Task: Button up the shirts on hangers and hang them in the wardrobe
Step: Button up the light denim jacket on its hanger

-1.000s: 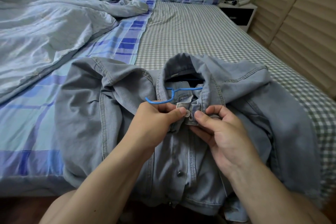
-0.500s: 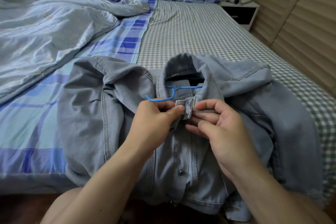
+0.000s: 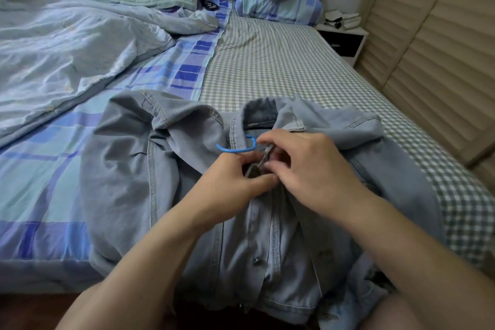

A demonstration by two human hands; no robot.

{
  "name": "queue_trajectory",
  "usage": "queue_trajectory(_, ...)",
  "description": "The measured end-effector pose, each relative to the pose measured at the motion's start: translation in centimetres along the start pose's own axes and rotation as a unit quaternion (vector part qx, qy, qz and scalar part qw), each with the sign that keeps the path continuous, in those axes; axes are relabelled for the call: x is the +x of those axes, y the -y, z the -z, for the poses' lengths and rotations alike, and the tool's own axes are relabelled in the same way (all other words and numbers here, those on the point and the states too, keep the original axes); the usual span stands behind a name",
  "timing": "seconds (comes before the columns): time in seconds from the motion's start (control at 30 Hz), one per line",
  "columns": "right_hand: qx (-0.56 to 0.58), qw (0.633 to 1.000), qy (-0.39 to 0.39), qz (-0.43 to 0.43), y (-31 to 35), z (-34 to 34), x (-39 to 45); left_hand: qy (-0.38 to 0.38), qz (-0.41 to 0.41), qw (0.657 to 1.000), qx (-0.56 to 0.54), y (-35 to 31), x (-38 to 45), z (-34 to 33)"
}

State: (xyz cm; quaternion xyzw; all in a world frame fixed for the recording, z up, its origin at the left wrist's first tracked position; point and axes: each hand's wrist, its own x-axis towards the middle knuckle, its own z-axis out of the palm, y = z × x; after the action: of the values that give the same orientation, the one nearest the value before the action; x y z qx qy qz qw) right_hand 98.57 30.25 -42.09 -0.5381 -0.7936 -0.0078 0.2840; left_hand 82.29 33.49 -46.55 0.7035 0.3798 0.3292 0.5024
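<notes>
Both hands pinch the denim shirt (image 3: pixel 128 174) placket below its collar: left hand (image 3: pixel 235 185) and right hand (image 3: pixel 310 169) touching, blue hanger hook (image 3: pixel 235 149) just beyond the left.

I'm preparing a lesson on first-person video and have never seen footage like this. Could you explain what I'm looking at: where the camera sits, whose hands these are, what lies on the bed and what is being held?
The camera is worn on a person's head and looks forward and down, so the two bare arms reaching in from the bottom are the wearer's own. There is no machine here.

A grey denim shirt lies front up on the near end of a bed. A blue hanger is inside it, its hook poking out at the collar. The left hand and the right hand meet just below the collar, both pinching the front edges of the shirt, apparently working on the top button. A lower button is visible further down.

A rumpled quilt lies to the left, pillows at the far end.
</notes>
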Motion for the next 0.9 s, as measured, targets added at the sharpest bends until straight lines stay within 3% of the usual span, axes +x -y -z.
queue_trajectory(0.07, 0.067, 0.995, 0.045, -0.054, -0.4, 0.8, 1.2, -0.028, 0.001, 0.999, -0.026, 0.2, 0.1, -0.2)
queue_trajectory(0.17, 0.158, 0.978, 0.095, -0.095, -1.1, 2.4, 2.6, -0.045, 0.083, 0.980, -0.176, -0.2, 0.0, -0.2)
queue_trajectory(0.53, -0.077, 0.986, 0.021, -0.148, -1.9, 1.2, 3.5, -0.086, 0.077, 0.950, -0.291, -0.7, 0.0, 0.2)
queue_trajectory(0.6, -0.063, 0.984, -0.001, -0.166, -1.8, 0.5, 3.4, -0.084, 0.081, 0.945, -0.306, -0.6, 0.2, 0.2)
queue_trajectory(0.67, 0.027, 0.983, -0.041, -0.176, -0.8, 0.6, 2.4, -0.088, 0.092, 0.940, -0.317, -0.5, 0.2, 0.3)
queue_trajectory(0.73, 0.074, 0.984, -0.072, -0.144, 0.5, 0.7, 0.3, -0.100, 0.103, 0.932, -0.332, -0.4, 0.1, 0.4)
queue_trajectory(0.9, 0.010, 0.988, -0.048, -0.147, 0.7, -1.3, -2.8, -0.092, 0.116, 0.932, -0.330, -0.4, 0.0, 0.4)
